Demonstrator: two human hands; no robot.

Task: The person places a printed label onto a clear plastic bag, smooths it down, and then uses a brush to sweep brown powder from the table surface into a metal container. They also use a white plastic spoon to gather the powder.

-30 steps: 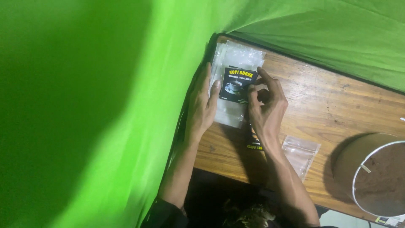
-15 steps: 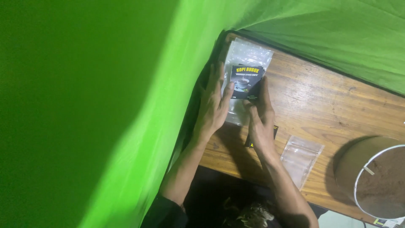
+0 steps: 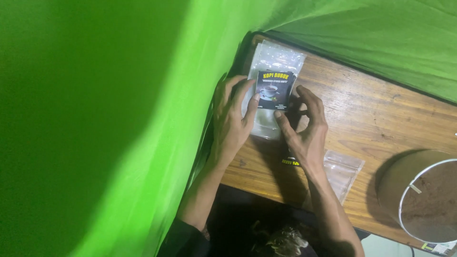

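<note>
brown wooden plank table (image 3: 381, 119) carries a clear plastic pouch with black label (image 3: 271, 85), a small empty clear plastic bag (image 3: 343, 171), and a round metal-rimmed tub of brown powder (image 3: 423, 200).
</note>
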